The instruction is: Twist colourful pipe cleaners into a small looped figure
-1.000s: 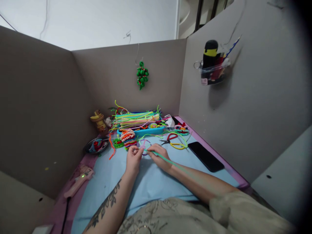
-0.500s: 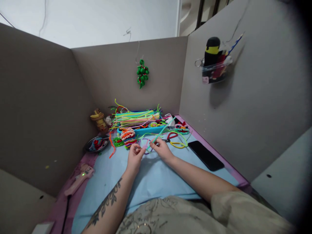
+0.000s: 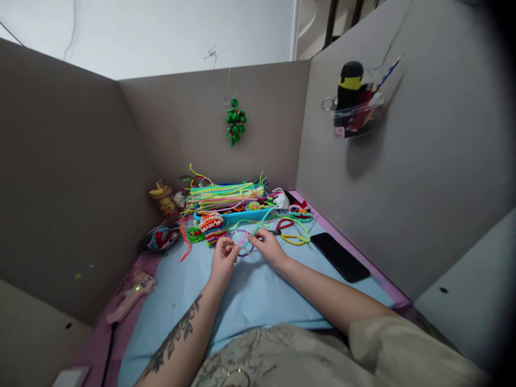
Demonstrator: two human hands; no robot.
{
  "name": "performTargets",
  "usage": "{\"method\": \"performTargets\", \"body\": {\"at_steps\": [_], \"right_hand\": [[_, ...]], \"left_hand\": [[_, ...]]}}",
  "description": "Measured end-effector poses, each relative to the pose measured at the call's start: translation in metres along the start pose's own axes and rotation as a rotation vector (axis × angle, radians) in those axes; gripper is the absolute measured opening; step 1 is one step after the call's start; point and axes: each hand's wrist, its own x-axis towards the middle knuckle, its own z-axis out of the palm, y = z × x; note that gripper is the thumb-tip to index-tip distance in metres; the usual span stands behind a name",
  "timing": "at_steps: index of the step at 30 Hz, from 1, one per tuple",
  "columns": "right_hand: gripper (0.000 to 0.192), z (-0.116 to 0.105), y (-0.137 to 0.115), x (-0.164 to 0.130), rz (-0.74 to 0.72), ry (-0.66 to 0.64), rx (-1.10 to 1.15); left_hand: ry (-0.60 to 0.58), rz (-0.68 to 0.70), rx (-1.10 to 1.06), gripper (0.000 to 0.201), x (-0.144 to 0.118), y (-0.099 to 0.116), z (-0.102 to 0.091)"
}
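Pinching between fingertips of left hand (image 3: 223, 260) and right hand (image 3: 269, 248): green pipe cleaner (image 3: 258, 228).

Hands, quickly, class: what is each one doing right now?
Left hand: pinched shut on the purple loop.
Right hand: pinched shut on the green pipe cleaner.

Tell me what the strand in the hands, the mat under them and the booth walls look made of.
Strand: a fuzzy wire pipe cleaner, seemingly; thin, matte, holds its bends. Mat: smooth pale-blue sheet, paper or thin plastic, with faint creases. Walls: likely cardboard; flat, matte grey-brown, folded at the corners.
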Motion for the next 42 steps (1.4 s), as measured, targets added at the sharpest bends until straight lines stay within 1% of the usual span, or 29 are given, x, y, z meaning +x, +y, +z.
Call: {"method": "performTargets", "body": {"at_steps": [12, 19, 22, 26, 32, 34, 38, 42], "right_hand": [[0.027, -0.0006, -0.003, -0.0006, 0.0, 0.033, -0.013], [0.029, 0.0011, -0.0009, -0.0014, 0.023, 0.032, 0.017], [0.026, 0.0009, -0.0001, -0.0018, 0.028, 0.034, 0.032], [0.02, 0.0002, -0.0003, -0.0031, 0.04, 0.041, 0.087], [0.016, 0.0012, -0.0022, -0.007, 0.024, -0.017, 0.069], [0.014, 0.0014, -0.0033, -0.008, 0.022, -0.014, 0.071], [0.014, 0.002, -0.0055, -0.0083, 0.021, 0.016, 0.122], [0.015, 0.0034, -0.006, -0.0074, 0.053, 0.024, 0.229]], "left_hand": [[-0.008, 0.014, 0.007, 0.03, -0.0007, -0.0001, 0.0005], [-0.011, 0.077, 0.017, 0.031, -0.0009, -0.0021, 0.0019], [-0.012, 0.084, 0.026, 0.029, 0.0004, -0.0047, 0.0007], [0.043, 0.101, 0.059, 0.028, 0.0025, -0.0075, -0.0016], [0.065, 0.1, 0.111, 0.029, 0.0034, -0.0082, -0.0027], [0.073, 0.101, 0.117, 0.029, 0.003, -0.0075, -0.002], [0.089, 0.097, 0.105, 0.028, 0.0021, -0.0066, -0.0009], [0.086, 0.101, 0.096, 0.028, 0.0023, -0.0076, -0.0019]]}}
